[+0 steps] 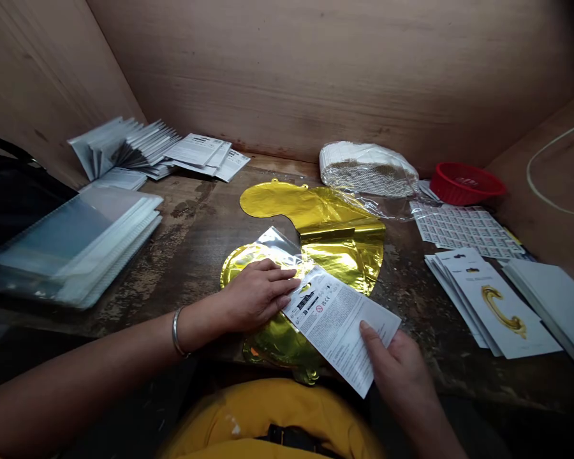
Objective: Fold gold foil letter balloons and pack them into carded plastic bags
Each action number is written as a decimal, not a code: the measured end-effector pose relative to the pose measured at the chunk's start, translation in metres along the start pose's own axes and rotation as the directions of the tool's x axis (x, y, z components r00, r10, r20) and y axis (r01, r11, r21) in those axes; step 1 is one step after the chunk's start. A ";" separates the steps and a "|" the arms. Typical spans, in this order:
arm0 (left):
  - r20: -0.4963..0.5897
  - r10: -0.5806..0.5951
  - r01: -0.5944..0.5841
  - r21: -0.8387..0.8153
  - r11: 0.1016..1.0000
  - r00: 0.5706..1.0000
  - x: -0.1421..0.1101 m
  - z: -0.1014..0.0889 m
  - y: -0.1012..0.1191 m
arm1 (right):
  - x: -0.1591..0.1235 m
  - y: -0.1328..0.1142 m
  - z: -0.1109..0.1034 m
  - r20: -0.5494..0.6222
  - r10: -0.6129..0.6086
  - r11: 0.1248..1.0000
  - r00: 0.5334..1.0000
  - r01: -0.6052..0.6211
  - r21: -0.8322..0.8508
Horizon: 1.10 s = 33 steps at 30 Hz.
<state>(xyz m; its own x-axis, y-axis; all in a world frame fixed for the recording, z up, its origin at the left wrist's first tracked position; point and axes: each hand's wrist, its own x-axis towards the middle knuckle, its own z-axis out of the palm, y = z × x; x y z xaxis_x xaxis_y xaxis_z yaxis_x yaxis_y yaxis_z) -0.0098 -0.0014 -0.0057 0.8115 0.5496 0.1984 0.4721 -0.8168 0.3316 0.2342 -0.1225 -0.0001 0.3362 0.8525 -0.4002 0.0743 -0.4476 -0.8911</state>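
Note:
My right hand (402, 370) grips a white printed card (342, 328) by its lower right end, thumb on top. The card lies tilted, small print and symbols facing up. At its upper left end a clear plastic sleeve (276, 242) shows; how far the card sits inside it I cannot tell. My left hand (261, 294) pinches the sleeve beside the card, fingers nearly straight and close together; whatever lies under the palm is hidden. Beneath both spreads a flat gold foil balloon (335, 223) with a curved outline, partly covered by the hands and card.
Clear plastic sleeves (76, 248) are stacked at left, with packed cards (138, 150) behind. A plastic-wrapped white bundle (368, 167), a red basket (466, 183) and a sticker sheet (466, 228) sit at back right. Cards picturing a gold C (502, 309) lie right. Wooden walls (316, 76) enclose the table.

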 end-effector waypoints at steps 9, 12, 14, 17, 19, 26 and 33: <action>-0.007 -0.066 0.066 0.040 0.997 0.998 -0.006 -0.006 0.007 | 0.005 0.004 0.007 0.009 -0.094 0.993 0.996 0.094 -0.073; -0.035 -0.113 0.111 -0.055 0.992 0.993 0.006 -0.008 0.008 | 0.008 0.004 0.009 0.039 -0.079 0.992 0.996 0.083 -0.092; -0.069 -0.135 0.129 -0.089 0.988 0.988 0.015 -0.007 0.014 | 0.009 0.005 0.009 0.069 -0.065 0.994 0.996 0.070 -0.078; -0.065 -0.121 0.118 -0.051 0.992 0.991 0.022 -0.002 0.026 | 0.009 0.004 0.009 0.072 -0.076 0.995 0.994 0.080 -0.057; -0.045 -0.140 0.141 0.018 0.990 0.989 0.021 0.001 0.034 | 0.008 0.004 0.010 0.061 -0.094 0.993 0.994 0.098 -0.066; -0.071 -0.246 0.251 0.083 0.964 0.967 0.013 0.001 0.038 | 0.006 0.001 0.013 0.064 -0.092 0.990 0.994 0.098 -0.102; -0.071 -0.249 0.255 0.088 0.963 0.966 0.016 0.001 0.041 | 0.010 0.003 0.011 0.069 -0.130 0.976 0.989 0.140 -0.168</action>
<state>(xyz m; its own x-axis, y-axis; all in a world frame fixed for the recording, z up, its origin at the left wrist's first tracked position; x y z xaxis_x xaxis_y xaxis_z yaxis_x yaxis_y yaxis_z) 0.0229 -0.0260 0.0095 0.6419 0.7468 0.1741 0.6918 -0.6619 0.2886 0.2270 -0.1125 -0.0090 0.2582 0.9201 -0.2945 0.2777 -0.3627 -0.8896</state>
